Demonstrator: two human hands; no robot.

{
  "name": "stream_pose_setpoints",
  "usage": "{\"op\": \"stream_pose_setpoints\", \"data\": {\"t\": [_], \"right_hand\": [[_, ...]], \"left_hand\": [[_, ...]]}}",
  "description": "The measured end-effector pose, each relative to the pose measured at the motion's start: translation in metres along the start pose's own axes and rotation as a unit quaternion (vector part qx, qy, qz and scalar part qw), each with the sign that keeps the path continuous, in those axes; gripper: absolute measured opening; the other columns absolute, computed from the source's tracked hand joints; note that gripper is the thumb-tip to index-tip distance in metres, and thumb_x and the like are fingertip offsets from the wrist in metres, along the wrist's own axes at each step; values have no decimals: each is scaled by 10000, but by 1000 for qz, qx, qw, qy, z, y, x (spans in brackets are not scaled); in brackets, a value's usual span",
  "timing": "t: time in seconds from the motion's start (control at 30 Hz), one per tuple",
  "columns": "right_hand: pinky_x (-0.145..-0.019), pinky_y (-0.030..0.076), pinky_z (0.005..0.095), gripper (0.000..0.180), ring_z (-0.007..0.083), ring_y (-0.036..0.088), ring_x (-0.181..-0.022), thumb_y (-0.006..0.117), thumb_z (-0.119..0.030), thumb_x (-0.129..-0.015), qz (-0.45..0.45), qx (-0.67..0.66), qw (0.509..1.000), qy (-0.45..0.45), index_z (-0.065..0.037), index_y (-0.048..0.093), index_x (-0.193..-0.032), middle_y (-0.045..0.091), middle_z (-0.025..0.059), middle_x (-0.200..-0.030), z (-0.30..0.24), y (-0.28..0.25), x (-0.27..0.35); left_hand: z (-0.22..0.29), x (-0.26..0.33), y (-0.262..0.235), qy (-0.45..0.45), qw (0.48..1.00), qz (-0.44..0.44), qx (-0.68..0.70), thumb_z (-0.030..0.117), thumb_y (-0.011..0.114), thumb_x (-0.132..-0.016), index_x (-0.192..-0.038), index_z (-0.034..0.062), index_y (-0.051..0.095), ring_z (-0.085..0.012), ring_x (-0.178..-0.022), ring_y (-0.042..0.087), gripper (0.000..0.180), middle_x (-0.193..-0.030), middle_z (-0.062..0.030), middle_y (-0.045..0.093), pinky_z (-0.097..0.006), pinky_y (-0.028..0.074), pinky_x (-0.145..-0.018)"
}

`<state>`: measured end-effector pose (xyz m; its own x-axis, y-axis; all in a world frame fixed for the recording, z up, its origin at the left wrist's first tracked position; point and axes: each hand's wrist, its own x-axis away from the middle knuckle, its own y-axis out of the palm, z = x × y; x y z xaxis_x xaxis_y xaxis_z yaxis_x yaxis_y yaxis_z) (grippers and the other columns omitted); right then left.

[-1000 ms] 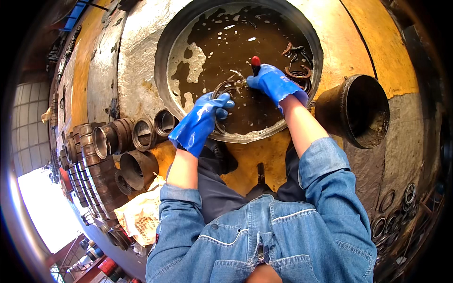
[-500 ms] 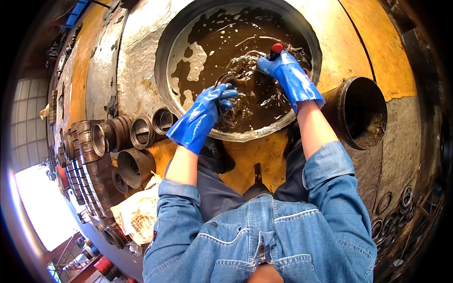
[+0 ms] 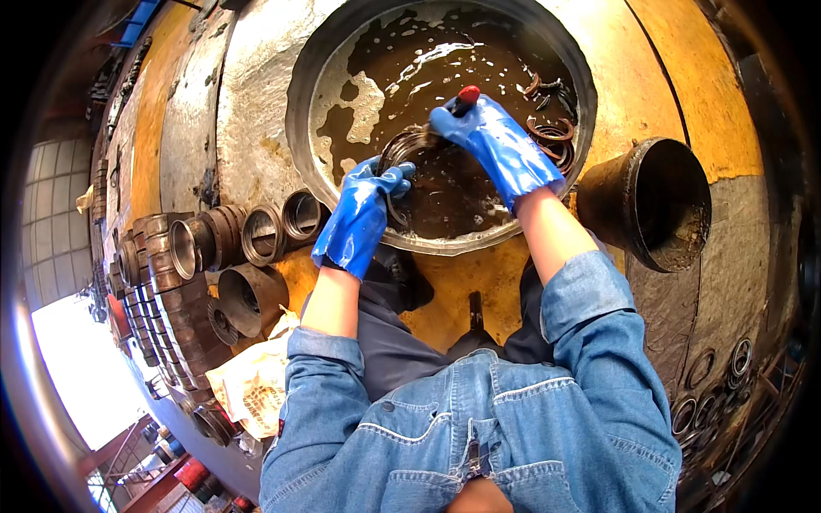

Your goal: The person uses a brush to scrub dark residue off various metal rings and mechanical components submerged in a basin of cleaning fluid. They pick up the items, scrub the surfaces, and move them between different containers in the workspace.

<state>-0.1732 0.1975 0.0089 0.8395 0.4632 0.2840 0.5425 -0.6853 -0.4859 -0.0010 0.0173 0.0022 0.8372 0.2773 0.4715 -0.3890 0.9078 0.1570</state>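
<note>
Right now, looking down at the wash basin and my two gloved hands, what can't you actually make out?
Head view only:
- Brush: its body is hidden inside the right hand; only a red handle tip and bristles show.
- Metal ring: the left hand covers its lower left side.
- Basin bottom: hidden under murky brown liquid.
- Rings at lower right: dark, bent by the picture's rim.

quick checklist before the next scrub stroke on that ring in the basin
1. Left hand grips the metal ring at its lower edge: ok.
2. Right hand holds the red-handled brush with its bristles on the ring: ok.
3. Ring is over the basin, so drips fall inside: ok.
4. Both blue gloves show no tears: ok as far as visible.
5. Depth of the brown liquid: cannot tell.
6. Other rings lie apart by the right wall: ok.
</note>
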Motion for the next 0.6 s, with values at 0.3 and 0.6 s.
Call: {"op": "stream_pose_setpoints", "data": {"t": [0.3, 0.6], "right_hand": [[-827, 592, 345, 298, 170, 750, -833, 748, -387, -868, -120, 55, 973, -189, -112, 799, -971, 765, 135, -889, -59, 19, 28], [-829, 515, 382, 499, 259, 681, -856, 685, -466, -863, -57, 28, 989, 132, -12, 743, -1064, 745, 146, -948, 2, -18, 10]], "left_hand": [[3, 7, 1, 52, 998, -36, -29, 54, 631, -999, -1321, 4, 674, -160, -1058, 675, 328, -1212, -75, 724, -305, 532, -923], [5, 3, 1, -53, 998, -37, -4, 116, 681, -997, -1331, -38, 639, -144, -865, 664, 371, -1119, -124, 754, -285, 545, -796]]}}
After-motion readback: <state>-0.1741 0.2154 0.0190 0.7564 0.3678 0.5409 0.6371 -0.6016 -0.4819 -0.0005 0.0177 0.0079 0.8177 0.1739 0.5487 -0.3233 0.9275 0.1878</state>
